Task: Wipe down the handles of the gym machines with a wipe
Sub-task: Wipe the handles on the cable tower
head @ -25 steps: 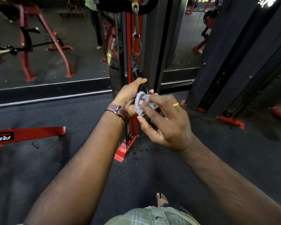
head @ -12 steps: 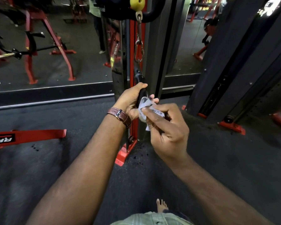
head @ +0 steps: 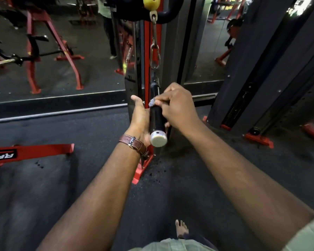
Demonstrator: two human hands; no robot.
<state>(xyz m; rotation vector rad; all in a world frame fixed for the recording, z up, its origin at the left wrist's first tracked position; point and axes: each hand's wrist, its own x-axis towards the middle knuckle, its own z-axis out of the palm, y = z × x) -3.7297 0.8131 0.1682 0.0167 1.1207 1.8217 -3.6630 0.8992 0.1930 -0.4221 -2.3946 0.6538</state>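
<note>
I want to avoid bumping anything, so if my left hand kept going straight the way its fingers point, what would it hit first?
Probably the cable machine's upright post, right beyond the fingertips of the left hand, which cradles the black handle. Depth is hard to judge from this one view, so how near it stands is unclear.

right hand (head: 178, 107) wiping black handle (head: 157, 120), left hand (head: 140, 116) cradling it
</note>
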